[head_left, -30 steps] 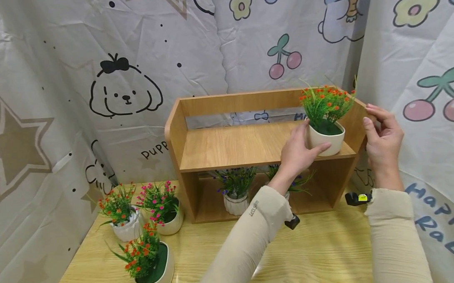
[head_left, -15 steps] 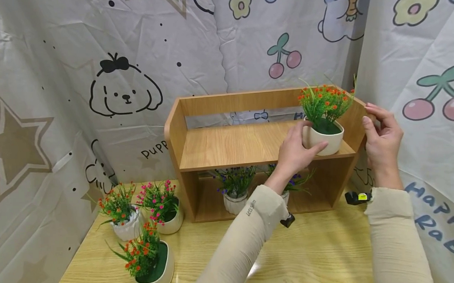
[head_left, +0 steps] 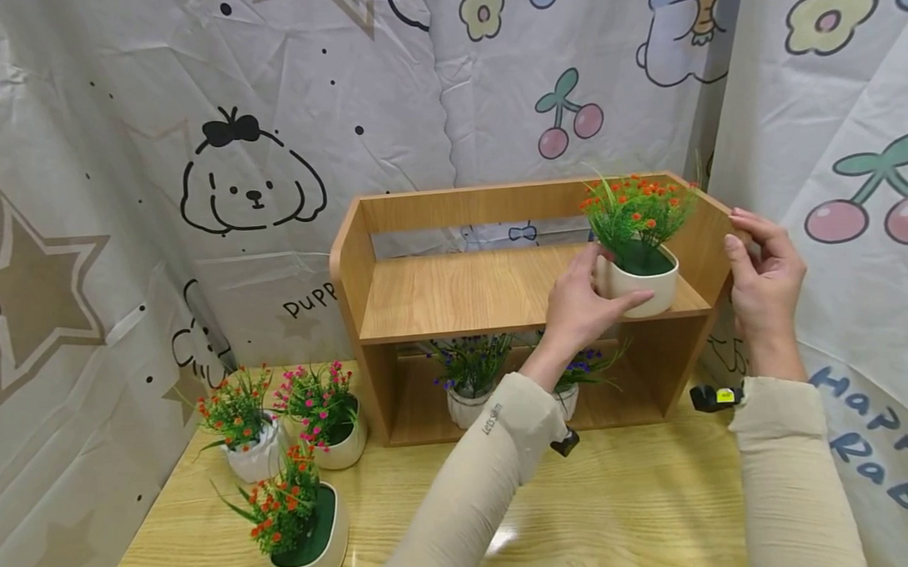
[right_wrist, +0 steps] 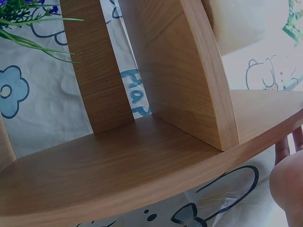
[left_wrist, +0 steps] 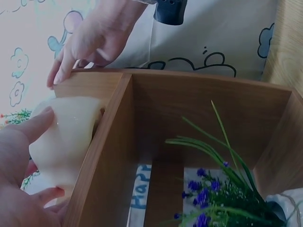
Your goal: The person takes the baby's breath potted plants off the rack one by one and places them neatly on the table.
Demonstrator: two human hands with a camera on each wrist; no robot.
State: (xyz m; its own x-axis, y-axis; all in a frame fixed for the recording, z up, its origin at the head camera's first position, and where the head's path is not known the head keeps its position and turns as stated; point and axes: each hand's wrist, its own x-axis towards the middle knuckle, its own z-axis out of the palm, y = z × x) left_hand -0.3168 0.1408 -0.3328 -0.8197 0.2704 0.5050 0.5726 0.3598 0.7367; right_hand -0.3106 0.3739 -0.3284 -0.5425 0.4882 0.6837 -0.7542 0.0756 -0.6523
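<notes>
Left hand [head_left: 586, 304]: grips the orange-flowered plant [head_left: 640, 248] by its cream pot [head_left: 660, 297], thumb across the front wall, fingers at the left side. Plant upright over the upper board of the wooden shelf unit [head_left: 454, 292], at the front edge, near the front right corner. Whether the pot's base bears on the board, I cannot tell.

Right hand [head_left: 773, 281]: fingertips touching the front edge of the unit's right side panel [head_left: 704, 250], fingers partly bent. Clasping the panel or merely resting against it: cannot tell.

Lower compartment: two purple-flowered plants, both near its front edge. The left purple-flowered plant [head_left: 468, 383] sits left of middle in a white pot; the right purple-flowered plant [head_left: 568, 396] is partly hidden by the left sleeve [head_left: 476, 475].

Tabletop [head_left: 619, 495]: along its left edge, three more plants. Orange-flowered plant in a white pot [head_left: 253, 457], nearest the back left corner; pink-flowered plant [head_left: 339, 438] beside it, just left of the shelf unit; orange-flowered plant in an oval cream pot [head_left: 331, 542], farther forward, foliage leaning left.

Printed white cloth [head_left: 387, 86] hangs behind and at both sides. Black device [head_left: 717, 397] with yellow label at the right cuff.
</notes>
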